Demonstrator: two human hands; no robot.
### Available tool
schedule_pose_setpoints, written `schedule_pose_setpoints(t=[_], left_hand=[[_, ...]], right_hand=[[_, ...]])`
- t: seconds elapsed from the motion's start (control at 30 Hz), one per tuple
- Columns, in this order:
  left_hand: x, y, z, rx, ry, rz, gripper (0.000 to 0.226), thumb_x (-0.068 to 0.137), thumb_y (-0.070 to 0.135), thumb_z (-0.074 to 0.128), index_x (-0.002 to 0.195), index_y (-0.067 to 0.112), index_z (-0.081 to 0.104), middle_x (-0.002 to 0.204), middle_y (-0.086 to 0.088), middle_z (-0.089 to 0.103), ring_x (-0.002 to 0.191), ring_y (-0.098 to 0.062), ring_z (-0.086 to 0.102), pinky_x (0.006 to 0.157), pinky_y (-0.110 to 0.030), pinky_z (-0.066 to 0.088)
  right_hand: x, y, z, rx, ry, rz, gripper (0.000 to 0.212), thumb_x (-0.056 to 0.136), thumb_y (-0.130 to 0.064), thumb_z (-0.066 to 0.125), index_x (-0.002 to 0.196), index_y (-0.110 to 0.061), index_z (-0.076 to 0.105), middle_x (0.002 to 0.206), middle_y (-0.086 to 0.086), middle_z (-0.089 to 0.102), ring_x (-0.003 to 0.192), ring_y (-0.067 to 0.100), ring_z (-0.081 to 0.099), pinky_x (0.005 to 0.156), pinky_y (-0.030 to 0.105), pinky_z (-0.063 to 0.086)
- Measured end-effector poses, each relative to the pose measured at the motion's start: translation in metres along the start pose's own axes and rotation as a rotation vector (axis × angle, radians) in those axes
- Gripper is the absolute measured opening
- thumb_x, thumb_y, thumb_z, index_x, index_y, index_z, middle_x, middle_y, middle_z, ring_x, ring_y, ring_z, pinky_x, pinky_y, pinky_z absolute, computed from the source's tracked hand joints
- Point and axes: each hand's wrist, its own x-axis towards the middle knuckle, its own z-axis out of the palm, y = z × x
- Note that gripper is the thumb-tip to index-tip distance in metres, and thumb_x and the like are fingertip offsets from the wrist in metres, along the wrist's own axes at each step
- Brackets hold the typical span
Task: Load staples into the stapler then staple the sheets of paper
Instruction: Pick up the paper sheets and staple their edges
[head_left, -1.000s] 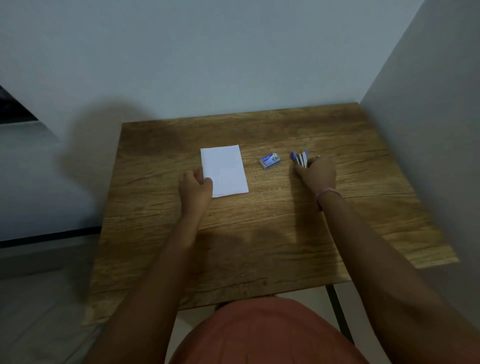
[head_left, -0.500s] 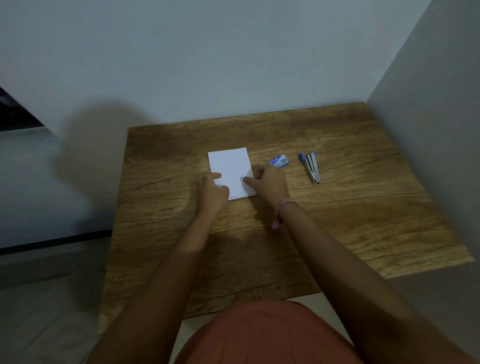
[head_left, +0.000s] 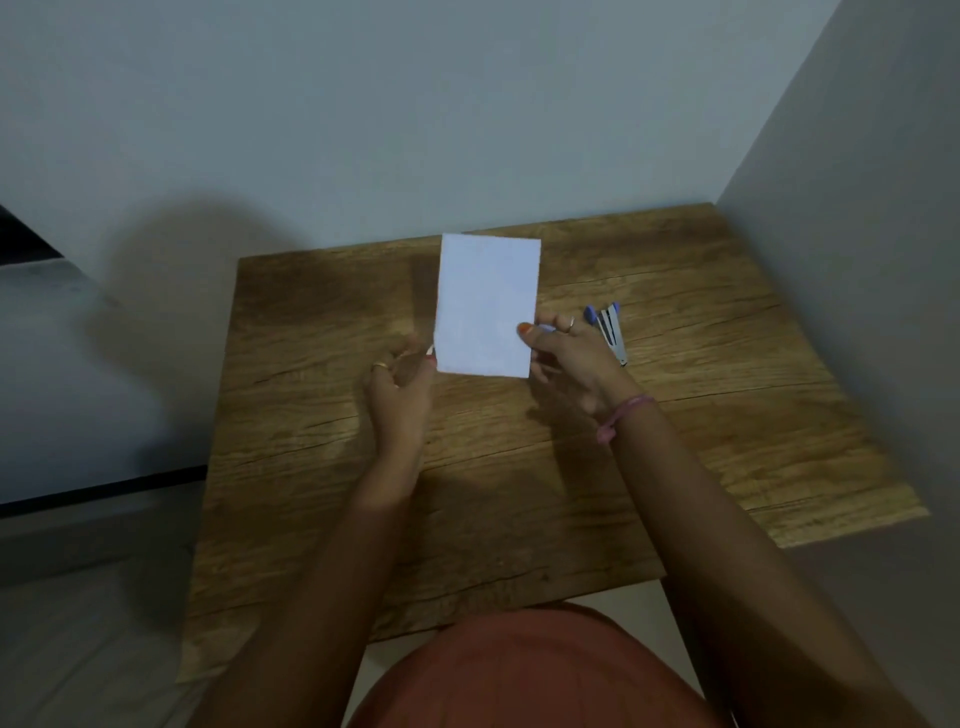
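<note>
Since the earlier frame the white rectangular sheets of paper (head_left: 485, 306) have come up off the brown wood-grain table (head_left: 675, 441) — they lay flat near its centre then, and are now raised, the blank face turned toward the camera and the top edge reaching the table's far rim.

Right hand (head_left: 571, 358): thumb with an orange-painted nail pressed on the front of the paper at its lower right edge, at about 4 o'clock on the sheet; the fingers pass behind, so the grip is closed on the paper. A ring shows on one finger, and a pink band sits on the wrist.

Left hand (head_left: 402, 387): at the lower left corner, about 8 o'clock on the sheet. The fingertips are at the paper's edge, blurred (cannot tell whether they pinch it or only touch it). A ring shows on this hand too.

Small blue-and-silver metal stapler (head_left: 608, 330): lying on the table at 3 o'clock from the paper, just beyond the right hand's knuckles — untouched.

A sliver of blue at the right fingers, too hidden to identify.
</note>
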Motion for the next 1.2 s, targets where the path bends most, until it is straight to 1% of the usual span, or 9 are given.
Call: schedule_pose_setpoints(t=[0.1, 0.27, 0.5, 0.67, 0.83, 0.93, 0.97, 1.1, 1.2], left_hand=[[-0.017, 0.004, 0.008, -0.174, -0.090, 0.072, 0.021, 0.088, 0.007, 0.065, 0.095, 0.027, 0.065, 0.103, 0.010, 0.070, 0.106, -0.011, 0.065, 0.097, -0.036, 0.052], [-0.039, 0.005, 0.031, -0.224, -0.263, 0.096, 0.030, 0.090, 0.008, 0.063, 0.099, 0.036, 0.070, 0.125, 0.000, 0.064, 0.118, -0.015, 0.059, 0.091, -0.031, 0.052], [-0.047, 0.010, 0.052, -0.478, -0.316, -0.057, 0.035, 0.088, -0.004, 0.060, 0.112, 0.021, 0.066, 0.124, 0.000, 0.065, 0.119, -0.015, 0.059, 0.086, -0.028, 0.053], [-0.032, 0.021, 0.038, -0.576, -0.369, -0.069, 0.027, 0.090, -0.002, 0.057, 0.097, 0.018, 0.073, 0.117, -0.002, 0.070, 0.115, -0.020, 0.063, 0.083, -0.030, 0.056], [-0.011, 0.034, 0.024, -0.135, -0.528, 0.009, 0.023, 0.091, 0.007, 0.061, 0.096, 0.025, 0.076, 0.107, 0.002, 0.073, 0.110, -0.021, 0.065, 0.088, -0.040, 0.056], [-0.007, 0.039, 0.021, 0.163, -0.580, 0.151, 0.027, 0.090, 0.008, 0.064, 0.109, 0.027, 0.069, 0.094, 0.007, 0.070, 0.104, -0.018, 0.065, 0.086, -0.032, 0.057], [-0.006, 0.040, 0.020, 0.185, -0.577, 0.153, 0.030, 0.088, 0.006, 0.065, 0.111, 0.026, 0.068, 0.102, 0.005, 0.070, 0.106, -0.017, 0.065, 0.084, -0.031, 0.058], [-0.006, 0.038, 0.016, 0.089, -0.458, 0.121, 0.033, 0.085, 0.000, 0.067, 0.108, 0.024, 0.067, 0.129, -0.008, 0.060, 0.104, -0.017, 0.065, 0.064, -0.021, 0.057], [-0.005, 0.035, 0.012, 0.024, -0.367, 0.112, 0.034, 0.085, -0.001, 0.067, 0.111, 0.021, 0.067, 0.133, -0.006, 0.057, 0.106, -0.017, 0.063, 0.063, -0.023, 0.058]], right_hand=[[-0.006, -0.009, -0.010, 0.095, 0.018, -0.026, 0.025, 0.088, -0.011, 0.066, 0.112, -0.007, 0.060, 0.068, 0.001, 0.059, 0.059, 0.010, 0.053, 0.051, 0.021, 0.045], [-0.010, -0.015, -0.018, 0.143, 0.005, -0.047, 0.031, 0.087, -0.011, 0.067, 0.117, -0.007, 0.060, 0.082, 0.002, 0.067, 0.066, 0.007, 0.062, 0.055, 0.018, 0.051], [-0.012, -0.014, -0.032, 0.137, -0.017, -0.040, 0.030, 0.088, -0.011, 0.066, 0.116, -0.007, 0.059, 0.089, 0.001, 0.069, 0.073, 0.007, 0.065, 0.062, 0.021, 0.054], [-0.016, -0.017, -0.043, 0.043, -0.055, -0.090, 0.023, 0.090, -0.010, 0.062, 0.112, -0.005, 0.063, 0.078, -0.002, 0.071, 0.063, 0.008, 0.061, 0.053, 0.021, 0.048], [-0.018, -0.019, -0.053, -0.126, -0.036, -0.112, 0.022, 0.090, -0.014, 0.062, 0.112, -0.012, 0.066, 0.098, 0.003, 0.073, 0.080, 0.013, 0.066, 0.066, 0.024, 0.053], [-0.015, -0.018, -0.056, -0.191, -0.028, -0.125, 0.023, 0.089, -0.016, 0.064, 0.111, -0.012, 0.067, 0.098, 0.007, 0.071, 0.078, 0.014, 0.064, 0.069, 0.026, 0.053], [-0.014, -0.018, -0.059, -0.185, -0.024, -0.130, 0.020, 0.089, -0.016, 0.064, 0.108, -0.012, 0.068, 0.091, 0.006, 0.071, 0.074, 0.013, 0.062, 0.067, 0.026, 0.052], [0.005, -0.016, -0.082, -0.084, 0.214, -0.151, 0.009, 0.089, -0.020, 0.064, 0.090, -0.013, 0.070, 0.079, 0.000, 0.067, 0.065, 0.007, 0.059, 0.057, 0.021, 0.049], [0.026, -0.003, -0.106, -0.249, 0.540, -0.165, 0.006, 0.087, -0.015, 0.062, 0.083, -0.015, 0.067, 0.090, 0.004, 0.068, 0.084, 0.015, 0.062, 0.076, 0.031, 0.054]])
